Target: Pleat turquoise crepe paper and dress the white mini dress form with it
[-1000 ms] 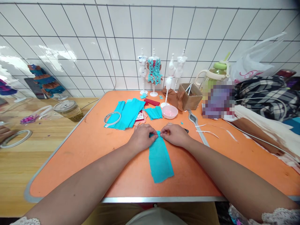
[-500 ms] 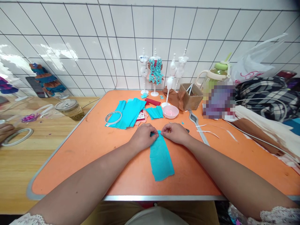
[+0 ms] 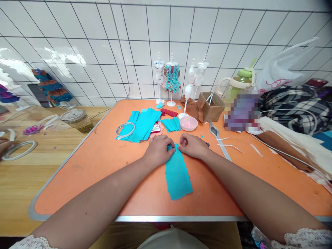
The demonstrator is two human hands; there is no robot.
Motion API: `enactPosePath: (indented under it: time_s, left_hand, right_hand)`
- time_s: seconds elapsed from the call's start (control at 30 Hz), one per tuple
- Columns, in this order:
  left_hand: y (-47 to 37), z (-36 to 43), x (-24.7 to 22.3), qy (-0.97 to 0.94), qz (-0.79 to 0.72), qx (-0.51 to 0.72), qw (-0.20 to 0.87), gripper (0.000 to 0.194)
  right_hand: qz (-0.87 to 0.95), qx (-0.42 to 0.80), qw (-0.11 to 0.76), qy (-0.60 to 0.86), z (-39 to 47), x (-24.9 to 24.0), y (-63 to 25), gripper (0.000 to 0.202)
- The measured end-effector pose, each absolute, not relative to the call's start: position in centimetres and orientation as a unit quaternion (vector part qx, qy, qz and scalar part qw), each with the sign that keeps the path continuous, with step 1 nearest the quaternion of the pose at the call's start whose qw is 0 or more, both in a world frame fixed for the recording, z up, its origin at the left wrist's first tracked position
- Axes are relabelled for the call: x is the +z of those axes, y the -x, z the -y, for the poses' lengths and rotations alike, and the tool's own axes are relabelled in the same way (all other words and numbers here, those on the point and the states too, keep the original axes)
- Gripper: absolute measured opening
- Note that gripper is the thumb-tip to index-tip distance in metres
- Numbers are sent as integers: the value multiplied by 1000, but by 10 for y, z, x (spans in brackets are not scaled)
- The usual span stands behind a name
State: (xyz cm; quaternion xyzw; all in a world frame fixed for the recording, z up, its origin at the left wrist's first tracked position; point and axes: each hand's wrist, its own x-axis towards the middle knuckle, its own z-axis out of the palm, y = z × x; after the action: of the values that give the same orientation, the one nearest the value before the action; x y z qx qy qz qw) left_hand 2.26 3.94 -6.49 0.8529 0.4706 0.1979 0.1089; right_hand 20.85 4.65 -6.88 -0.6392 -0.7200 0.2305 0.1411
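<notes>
A strip of turquoise crepe paper (image 3: 178, 176) lies on the orange table, its narrow far end gathered between my hands. My left hand (image 3: 159, 148) pinches that end from the left, thumb against fingers. On the other side, my right hand (image 3: 192, 146) has its fingertips closed at the same end; the exact contact there is too small to make out. Beyond them are a larger stack of turquoise crepe paper (image 3: 144, 124) with a roll of white tape (image 3: 125, 130) on it, a smaller turquoise piece (image 3: 171, 123) and a pink bowl (image 3: 188, 123).
Small white mannequins (image 3: 159, 77) stand at the back, one dressed in turquoise bows (image 3: 172, 79). A cardboard box (image 3: 211, 106) and a green-lidded bottle (image 3: 243, 79) are to their right. At far left, another person's hand (image 3: 5, 146) is near a tape ring (image 3: 22, 150).
My right fingers have curled in slightly at the gathered end. The strip's near end has shifted a little left. At far left, the other person's hand has moved slightly.
</notes>
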Motion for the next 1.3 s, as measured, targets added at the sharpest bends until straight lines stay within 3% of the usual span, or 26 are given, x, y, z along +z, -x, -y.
enactPosePath:
  time_s: [0.13, 0.33, 0.53, 0.73, 1.0, 1.2, 1.3]
  left_hand:
    - [-23, -41, -65, -846, -482, 199, 113, 12]
    - [-22, -43, -66, -846, -477, 205, 120, 10]
    - [-21, -45, -68, -849, -471, 204, 125, 11]
    - [-17, -44, -71, -836, -503, 196, 100, 26]
    - [-16, -46, -73, -812, -539, 200, 103, 29]
    - [-14, -44, -57, -820, -506, 253, 85, 19]
    - [-12, -39, -48, -873, -435, 183, 125, 13]
  right_hand:
    - [710, 241, 116, 651, -58, -71, -211, 31]
    - [685, 322, 149, 636, -66, -78, -218, 30]
    - [700, 249, 127, 657, -60, -73, -213, 34]
    - [701, 226, 121, 665, -55, -67, -208, 32]
    - [716, 317, 296, 548, -49, -75, -225, 18]
    - [820, 209, 220, 485, -39, -72, -219, 9]
    - [831, 185, 209, 482, -36, -71, -216, 10]
